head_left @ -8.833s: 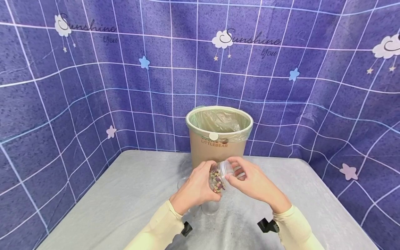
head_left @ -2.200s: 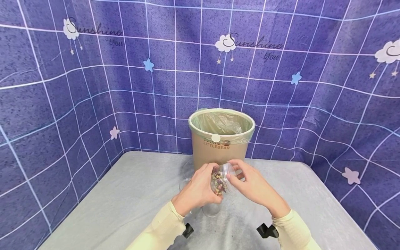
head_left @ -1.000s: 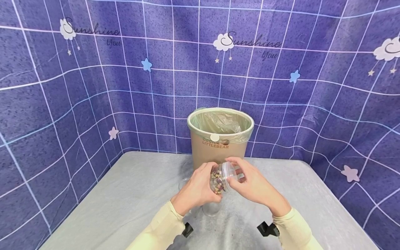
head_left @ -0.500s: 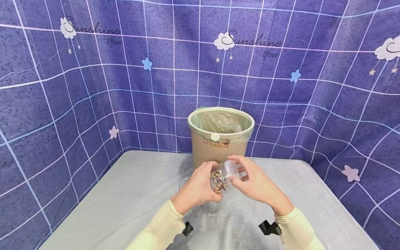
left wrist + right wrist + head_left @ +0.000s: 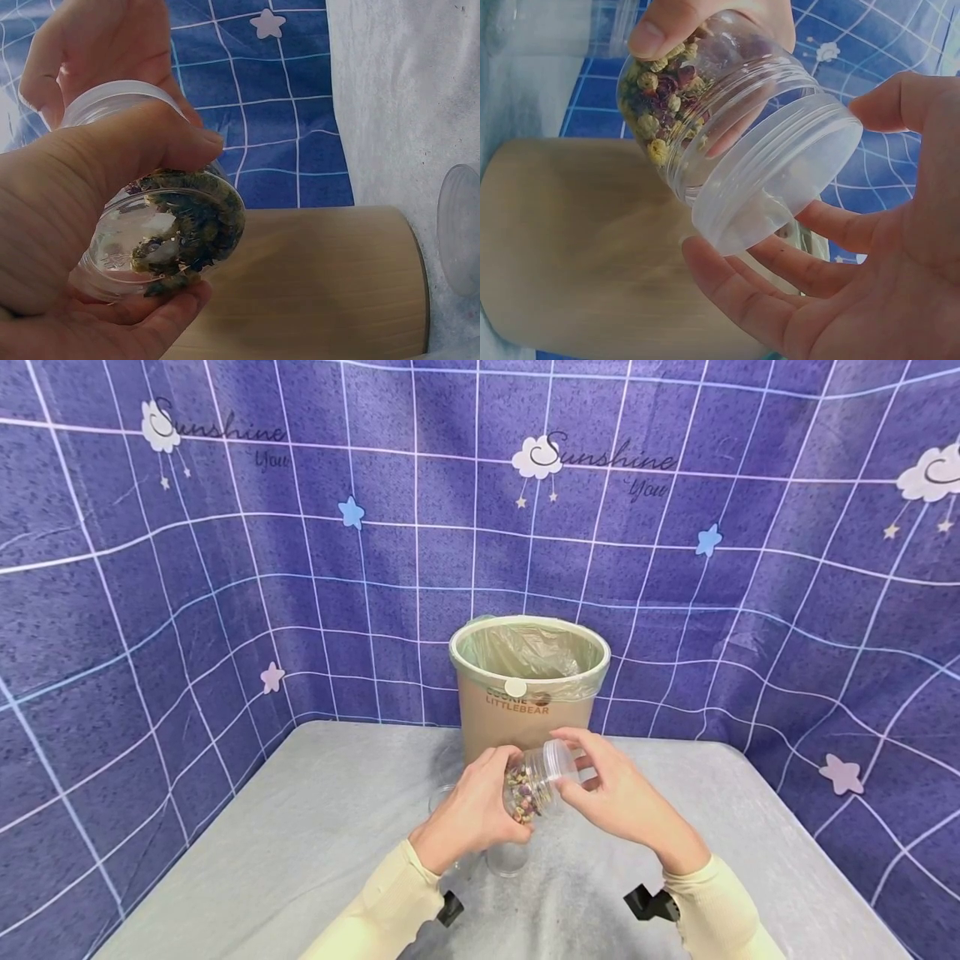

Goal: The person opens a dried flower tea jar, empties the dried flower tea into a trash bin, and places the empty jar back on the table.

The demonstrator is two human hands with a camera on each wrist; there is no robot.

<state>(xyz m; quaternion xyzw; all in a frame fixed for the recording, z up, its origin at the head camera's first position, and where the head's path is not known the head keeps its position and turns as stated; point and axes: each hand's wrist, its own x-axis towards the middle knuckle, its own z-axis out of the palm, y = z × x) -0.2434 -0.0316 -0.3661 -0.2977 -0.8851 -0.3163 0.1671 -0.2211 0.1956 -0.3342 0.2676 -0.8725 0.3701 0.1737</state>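
Note:
My left hand (image 5: 476,802) grips a clear jar (image 5: 525,789), tilted on its side, its base toward my palm. Dried flower buds (image 5: 660,97), yellow and dark red, are gathered in the lower part of the jar. In the right wrist view my right hand (image 5: 922,225) holds the translucent screw lid (image 5: 780,176) between thumb and fingers. Bare thread rings show on the jar's neck beside the lid; whether the two still touch, I cannot tell. Both hands are above the table, in front of the bin.
A beige bin (image 5: 525,718) with a plastic liner stands at the back of the grey-covered table (image 5: 337,827). A clear round container (image 5: 506,860) is below the jar. Another clear container (image 5: 441,795) is partly hidden by my left hand. A blue patterned curtain (image 5: 390,568) surrounds the table.
Over the last second my right hand has moved slightly up and right with the lid, and more of the jar's neck shows. My left hand has stayed almost still around the jar.

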